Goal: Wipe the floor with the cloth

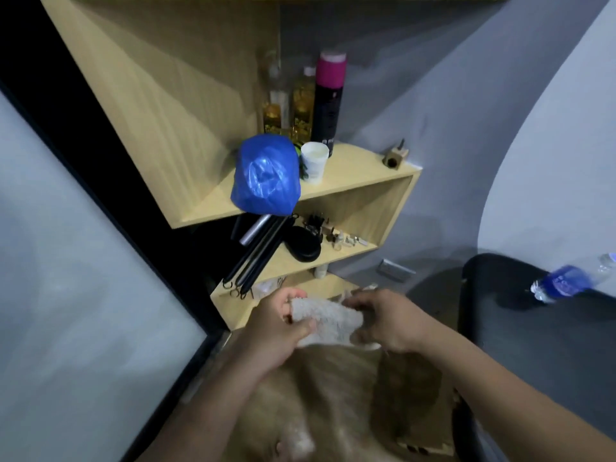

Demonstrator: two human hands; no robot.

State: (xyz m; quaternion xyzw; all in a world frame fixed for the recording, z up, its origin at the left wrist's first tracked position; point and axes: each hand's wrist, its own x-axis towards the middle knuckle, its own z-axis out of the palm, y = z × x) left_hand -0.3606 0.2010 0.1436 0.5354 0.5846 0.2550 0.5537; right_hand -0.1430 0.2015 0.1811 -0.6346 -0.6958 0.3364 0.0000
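Both hands are up on the cloth, held above the floor near the shelf. Left hand pinches its left edge, right hand grips the right. Looks like folding; next, it must drop to the floor.

Likely a salon corner, wooden shelf with hairspray can, oil bottles, combs

Left hand and right hand hold a pale cloth above the floor, before a wooden shelf.
Left thumb pinches cloth's left end, right fingers grip its right end. On shelf: blue bag, white cup, pink-capped can. Water bottle lies on black seat, right.
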